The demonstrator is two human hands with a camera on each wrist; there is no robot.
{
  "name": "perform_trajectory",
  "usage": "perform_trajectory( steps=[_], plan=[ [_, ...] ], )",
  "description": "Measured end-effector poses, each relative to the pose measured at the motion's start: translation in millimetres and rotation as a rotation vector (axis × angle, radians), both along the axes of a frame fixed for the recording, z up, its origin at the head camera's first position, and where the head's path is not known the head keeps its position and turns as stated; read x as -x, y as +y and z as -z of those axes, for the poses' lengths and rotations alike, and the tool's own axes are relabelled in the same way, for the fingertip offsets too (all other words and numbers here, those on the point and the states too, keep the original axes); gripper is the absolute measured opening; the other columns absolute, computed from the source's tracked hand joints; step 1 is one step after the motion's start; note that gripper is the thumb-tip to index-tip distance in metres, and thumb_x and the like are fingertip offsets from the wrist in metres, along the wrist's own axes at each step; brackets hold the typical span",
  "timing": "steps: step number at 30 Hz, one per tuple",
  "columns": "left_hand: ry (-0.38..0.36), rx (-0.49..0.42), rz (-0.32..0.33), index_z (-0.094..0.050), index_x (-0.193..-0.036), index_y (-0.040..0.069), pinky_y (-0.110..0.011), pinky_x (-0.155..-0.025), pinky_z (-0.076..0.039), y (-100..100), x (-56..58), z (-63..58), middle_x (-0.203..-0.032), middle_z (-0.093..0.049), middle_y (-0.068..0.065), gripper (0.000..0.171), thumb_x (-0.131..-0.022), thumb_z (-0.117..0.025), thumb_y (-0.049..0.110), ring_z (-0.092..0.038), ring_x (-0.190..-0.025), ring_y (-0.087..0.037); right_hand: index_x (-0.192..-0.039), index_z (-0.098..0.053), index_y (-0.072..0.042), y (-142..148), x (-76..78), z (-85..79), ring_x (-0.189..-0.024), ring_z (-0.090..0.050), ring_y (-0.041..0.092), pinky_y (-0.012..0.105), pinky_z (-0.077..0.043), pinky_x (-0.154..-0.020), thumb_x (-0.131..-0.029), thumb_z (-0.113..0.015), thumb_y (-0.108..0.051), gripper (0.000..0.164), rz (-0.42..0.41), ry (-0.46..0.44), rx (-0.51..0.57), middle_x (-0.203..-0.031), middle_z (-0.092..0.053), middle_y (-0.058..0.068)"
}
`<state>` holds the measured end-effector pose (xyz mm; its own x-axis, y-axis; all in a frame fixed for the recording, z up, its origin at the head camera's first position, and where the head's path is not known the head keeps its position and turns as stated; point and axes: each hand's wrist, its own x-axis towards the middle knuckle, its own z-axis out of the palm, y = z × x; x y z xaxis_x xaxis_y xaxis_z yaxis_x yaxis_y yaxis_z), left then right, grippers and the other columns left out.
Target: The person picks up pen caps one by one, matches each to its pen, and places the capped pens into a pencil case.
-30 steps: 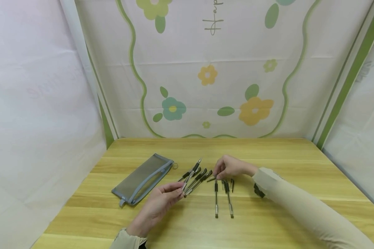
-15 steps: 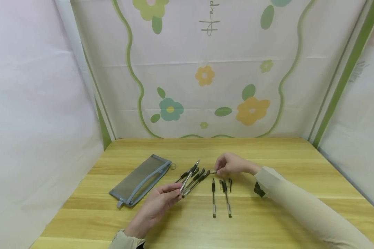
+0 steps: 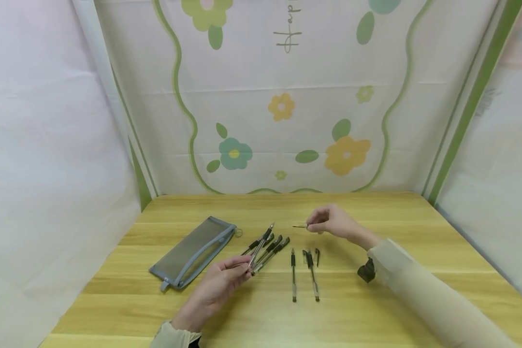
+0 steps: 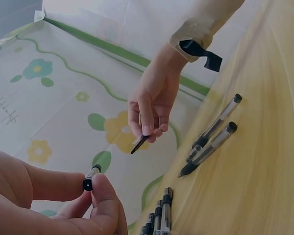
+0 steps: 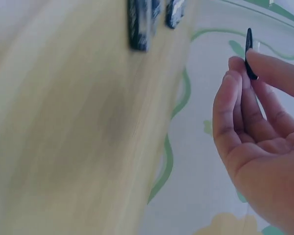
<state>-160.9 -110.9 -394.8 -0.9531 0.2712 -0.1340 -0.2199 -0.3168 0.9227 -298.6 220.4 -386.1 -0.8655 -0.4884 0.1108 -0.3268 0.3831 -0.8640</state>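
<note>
My left hand [image 3: 219,285] pinches an uncapped gel pen [image 3: 266,237] near its rear end, its tip pointing up and away. In the left wrist view the pen's dark end plug [image 4: 88,184] shows between thumb and fingers. To the right and farther back, my right hand [image 3: 337,224] pinches a black-clipped pen cap [image 3: 300,226] between thumb and fingertips. That cap's dark clip [image 5: 249,44] stands out in the right wrist view. Several capped pens [image 3: 275,253] lie fanned on the table just beyond the left hand, partly behind the held pen.
Two uncapped pens [image 3: 293,273] lie side by side right of centre, with loose caps [image 3: 317,257] near their tips. A grey mesh pencil case [image 3: 191,251] with a zip lies on the left of the wooden table [image 3: 252,324]. Flower-printed fabric [image 3: 287,140] walls the back.
My right hand has moved up and back, away from the two uncapped pens, with the cap in its fingers. My left hand keeps its hold on the pen, nearly still.
</note>
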Motion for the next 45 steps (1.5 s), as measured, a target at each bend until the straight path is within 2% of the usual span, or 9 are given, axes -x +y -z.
perform_trajectory(
  steps=[7,12,16,21,26,29,33,37,45],
  plan=[
    [0.02,0.017,-0.015,-0.051,-0.127,-0.018,-0.026,-0.088,-0.052,-1.1,3.2,1.3,-0.115,-0.059,-0.019,0.034,-0.095,-0.058,-0.007,-0.062,-0.099,-0.021,-0.105,-0.071,0.002,-6.1,-18.4,-4.4,-0.092,-0.062,0.045,0.054,-0.054,-0.08,-0.088,-0.076,-0.013,0.023,0.07,-0.016,0.065,-0.096,-0.07,0.013],
    [0.049,0.068,-0.033,-0.053,-0.126,-0.017,-0.027,-0.087,-0.053,-2.7,5.6,6.7,-0.115,-0.06,-0.018,0.034,-0.095,-0.059,-0.007,-0.062,-0.099,-0.022,-0.11,-0.07,0.0,-5.5,-36.0,-5.9,-0.093,-0.063,0.035,0.053,-0.053,-0.084,-0.089,-0.076,-0.018,0.029,0.143,-0.062,0.147,-0.101,-0.069,0.014],
    [0.081,0.131,-0.065,-0.055,-0.126,-0.016,-0.03,-0.088,-0.053,-4.8,6.4,7.0,-0.113,-0.061,-0.018,0.033,-0.095,-0.059,-0.006,-0.062,-0.098,-0.023,-0.114,-0.068,0.002,-4.8,-52.8,-7.2,-0.094,-0.063,0.03,0.051,-0.052,-0.086,-0.089,-0.075,-0.019,0.033,0.193,-0.088,0.244,-0.11,-0.067,0.02],
    [0.181,0.278,-0.077,-0.06,-0.123,-0.011,-0.035,-0.09,-0.053,-5.2,6.2,5.9,-0.116,-0.062,-0.019,0.029,-0.095,-0.061,-0.002,-0.06,-0.102,-0.031,-0.117,-0.067,0.002,-5.0,-69.2,-2.0,-0.094,-0.063,0.029,0.044,-0.053,-0.087,-0.09,-0.074,-0.019,0.035,0.26,-0.118,0.354,-0.112,-0.066,0.018],
    [0.305,0.435,-0.066,-0.065,-0.121,-0.005,-0.034,-0.084,-0.055,-4.6,4.7,4.1,-0.117,-0.064,-0.019,0.026,-0.096,-0.062,0.002,-0.06,-0.101,-0.036,-0.122,-0.064,0.004,-4.7,-82.1,2.6,-0.095,-0.063,0.025,0.04,-0.054,-0.088,-0.093,-0.071,-0.02,0.038,0.321,-0.129,0.44,-0.114,-0.065,0.018],
    [0.408,0.544,-0.041,-0.067,-0.119,-0.001,-0.037,-0.076,-0.055,-3.6,5.3,3.3,-0.114,-0.066,-0.017,0.024,-0.097,-0.062,0.003,-0.062,-0.095,-0.036,-0.123,-0.064,0.005,-3.4,-88.9,5.2,-0.094,-0.064,0.022,0.039,-0.054,-0.087,-0.094,-0.069,-0.02,0.038,0.352,-0.115,0.461,-0.113,-0.065,0.019],
    [0.565,0.676,-0.035,-0.069,-0.116,0.004,-0.031,-0.068,-0.054,-0.9,7.8,2.7,-0.109,-0.069,-0.012,0.021,-0.097,-0.062,0.004,-0.063,-0.089,-0.034,-0.122,-0.064,0.004,-1.6,-95.9,8.8,-0.092,-0.064,0.021,0.034,-0.055,-0.084,-0.094,-0.07,-0.02,0.037,0.383,-0.118,0.467,-0.112,-0.066,0.018],
    [0.649,0.736,-0.026,-0.07,-0.116,0.009,-0.027,-0.068,-0.053,1.3,9.6,1.4,-0.107,-0.069,-0.007,0.021,-0.097,-0.062,0.004,-0.064,-0.088,-0.031,-0.122,-0.063,0.005,-1.7,-100.5,11.0,-0.09,-0.064,0.021,0.033,-0.056,-0.083,-0.093,-0.071,-0.017,0.037,0.404,-0.125,0.488,-0.109,-0.067,0.017],
    [0.709,0.738,0.017,-0.071,-0.115,0.008,-0.029,-0.068,-0.055,3.3,10.4,0.7,-0.104,-0.069,-0.002,0.021,-0.096,-0.062,0.001,-0.064,-0.086,-0.029,-0.118,-0.065,0.006,-8.6,-105.3,9.1,-0.091,-0.066,0.022,0.036,-0.056,-0.084,-0.092,-0.072,-0.019,0.037,0.405,-0.085,0.464,-0.11,-0.067,0.019]
  ],
)
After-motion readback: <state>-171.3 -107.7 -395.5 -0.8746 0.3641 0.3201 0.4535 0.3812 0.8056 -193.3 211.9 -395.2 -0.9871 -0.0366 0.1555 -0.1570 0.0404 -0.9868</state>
